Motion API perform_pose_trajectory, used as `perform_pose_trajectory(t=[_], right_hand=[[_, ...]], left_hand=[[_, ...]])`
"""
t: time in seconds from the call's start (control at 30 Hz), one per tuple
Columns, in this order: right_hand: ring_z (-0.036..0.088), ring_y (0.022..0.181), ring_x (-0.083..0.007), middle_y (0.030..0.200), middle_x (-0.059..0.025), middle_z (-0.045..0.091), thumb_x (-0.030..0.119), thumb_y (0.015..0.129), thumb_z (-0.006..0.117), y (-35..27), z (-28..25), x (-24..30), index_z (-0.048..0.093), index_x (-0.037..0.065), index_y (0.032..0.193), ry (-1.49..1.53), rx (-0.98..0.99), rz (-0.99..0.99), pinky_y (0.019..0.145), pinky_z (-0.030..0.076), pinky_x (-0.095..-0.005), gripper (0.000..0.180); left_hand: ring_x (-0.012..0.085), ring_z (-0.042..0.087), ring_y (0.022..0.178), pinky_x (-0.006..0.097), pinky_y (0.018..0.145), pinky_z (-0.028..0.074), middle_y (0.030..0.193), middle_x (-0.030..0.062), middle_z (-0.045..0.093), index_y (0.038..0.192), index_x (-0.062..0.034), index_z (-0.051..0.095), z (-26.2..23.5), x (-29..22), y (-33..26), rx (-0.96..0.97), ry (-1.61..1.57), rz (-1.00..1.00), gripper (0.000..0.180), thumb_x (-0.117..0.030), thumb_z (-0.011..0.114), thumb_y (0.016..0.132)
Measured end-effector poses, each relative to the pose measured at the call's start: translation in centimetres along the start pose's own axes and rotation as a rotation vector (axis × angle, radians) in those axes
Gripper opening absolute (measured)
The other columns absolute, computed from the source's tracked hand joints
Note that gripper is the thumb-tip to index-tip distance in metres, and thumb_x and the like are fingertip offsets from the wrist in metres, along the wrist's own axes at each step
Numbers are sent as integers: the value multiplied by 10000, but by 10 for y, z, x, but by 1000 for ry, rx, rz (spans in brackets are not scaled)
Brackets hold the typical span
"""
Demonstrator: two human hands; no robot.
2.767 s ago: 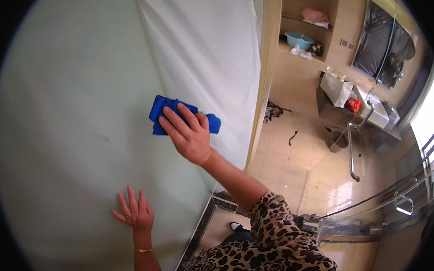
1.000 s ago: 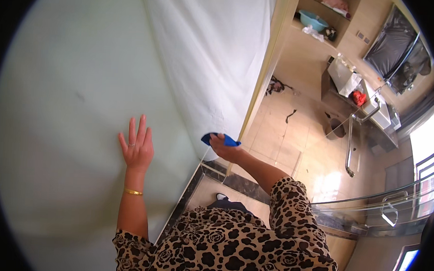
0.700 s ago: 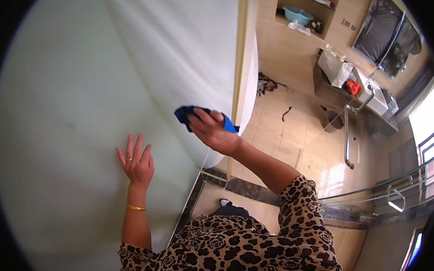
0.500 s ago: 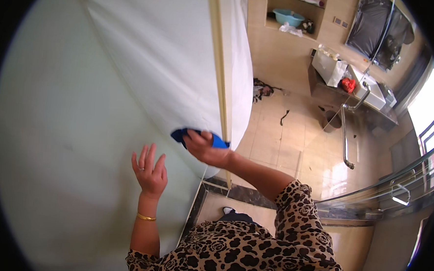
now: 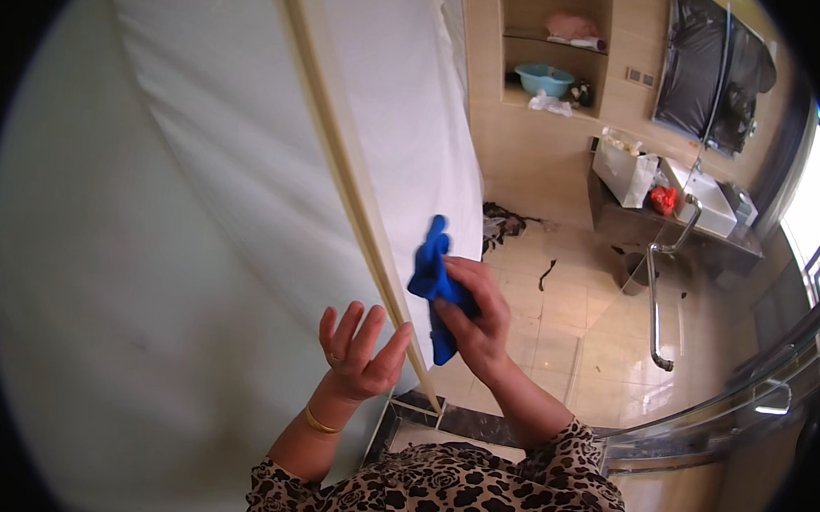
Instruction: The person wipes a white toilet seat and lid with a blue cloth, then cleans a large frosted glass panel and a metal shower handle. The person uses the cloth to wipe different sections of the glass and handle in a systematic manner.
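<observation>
A crumpled blue cloth (image 5: 439, 285) is bunched in my right hand (image 5: 485, 323), pinched between thumb and fingers, with its ends sticking out above and below. Beside it on the left, my left hand (image 5: 366, 360) is raised, palm up and fingers apart, with nothing in it. Its index fingertip overlaps the lower part of a long cream strip (image 5: 339, 160); whether it touches cannot be told. This strip runs along the edge of a large white panel or sheet (image 5: 215, 79), and more white sheeting (image 5: 409, 98) bulges behind it.
A pale wall surface (image 5: 84, 285) fills the left. On the right are a glass partition with a metal handle (image 5: 654, 297), a counter with a white sink (image 5: 709, 202), a white bag (image 5: 623, 170) and a bin (image 5: 639, 273). A blue basin (image 5: 543, 79) sits in a niche; dark rags (image 5: 502, 226) lie on the floor.
My right hand has moved right with the cloth, away from the white panel, and turned. My left hand has shifted right toward the strip. The view has swung, moving the strip leftward.
</observation>
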State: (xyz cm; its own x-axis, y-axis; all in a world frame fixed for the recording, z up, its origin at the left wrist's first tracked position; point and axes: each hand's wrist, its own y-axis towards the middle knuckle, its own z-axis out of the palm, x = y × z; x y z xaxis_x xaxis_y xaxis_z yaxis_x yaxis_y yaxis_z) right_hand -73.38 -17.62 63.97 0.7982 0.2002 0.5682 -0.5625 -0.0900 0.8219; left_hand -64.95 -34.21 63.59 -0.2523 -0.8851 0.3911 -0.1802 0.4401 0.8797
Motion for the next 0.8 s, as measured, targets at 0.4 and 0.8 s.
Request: perform_pose_trajectory(t=[0.4, 0.8], right_hand=[[587, 1010, -168, 1116, -97, 619, 219, 989, 424, -12, 38, -15, 549, 23, 1179, 695, 189, 635, 894, 495, -303, 301], [555, 905, -88, 995, -12, 634, 126, 954, 500, -4, 26, -52, 616, 8, 1128, 963, 337, 820, 818, 471, -232, 241]], left_hand=[[304, 438, 1348, 499, 1184, 113, 1302, 99, 609, 1186, -46, 651, 18, -9, 22, 262, -152, -91, 363, -89, 403, 924], [335, 455, 1318, 508, 1182, 113, 1252, 104, 635, 1124, -64, 674, 21, -15, 27, 253, -26, -30, 297, -114, 467, 918]])
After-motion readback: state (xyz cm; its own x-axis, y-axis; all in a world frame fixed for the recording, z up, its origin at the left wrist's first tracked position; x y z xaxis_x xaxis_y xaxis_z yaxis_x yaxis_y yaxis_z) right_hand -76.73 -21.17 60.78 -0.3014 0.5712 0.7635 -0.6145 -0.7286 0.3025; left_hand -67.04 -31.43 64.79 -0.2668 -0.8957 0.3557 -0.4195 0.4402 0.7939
